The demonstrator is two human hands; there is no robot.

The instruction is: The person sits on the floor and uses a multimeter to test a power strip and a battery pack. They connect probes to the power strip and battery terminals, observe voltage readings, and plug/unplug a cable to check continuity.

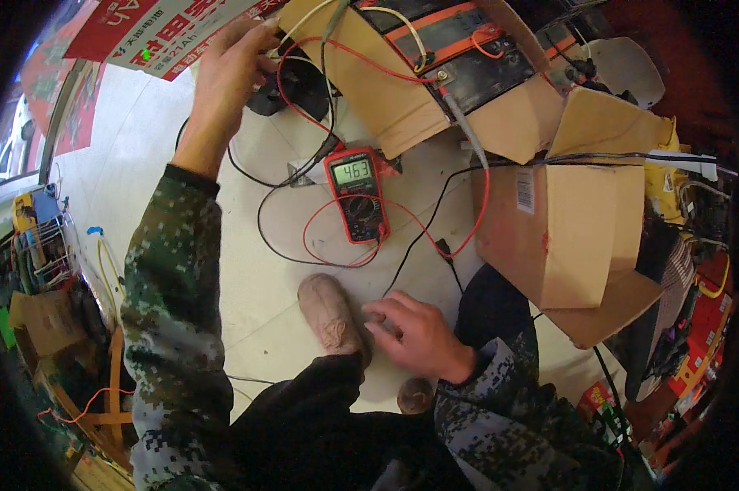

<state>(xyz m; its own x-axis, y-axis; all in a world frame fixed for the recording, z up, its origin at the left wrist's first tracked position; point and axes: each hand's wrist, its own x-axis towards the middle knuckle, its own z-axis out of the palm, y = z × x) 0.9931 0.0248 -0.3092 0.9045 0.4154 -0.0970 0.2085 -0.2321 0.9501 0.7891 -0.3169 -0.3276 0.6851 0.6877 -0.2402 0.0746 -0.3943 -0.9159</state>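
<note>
My left hand (229, 86) reaches up beside a red and white printed cardboard panel (152, 37), close to several cables. Its fingers are bent inward, and what they hold, if anything, is hidden. My right hand (422, 337) hovers above my shoe (330, 315), loosely curled with a gap between thumb and index finger and nothing seen in it. A red and black multimeter (358, 195) with a lit display lies on the floor between my hands. Its red test probe (465, 123) leans at a terminal of a dark battery with an orange band (439, 39), inside an opened cardboard box (398, 106).
Another open cardboard box (586, 221) stands to the right, a black cable (500, 164) running across it. Looped leads lie on the pale tiled floor (263, 278). A wire rack (52, 245) and a brown carton (46, 323) stand at left; red boxes (705, 344) line the right.
</note>
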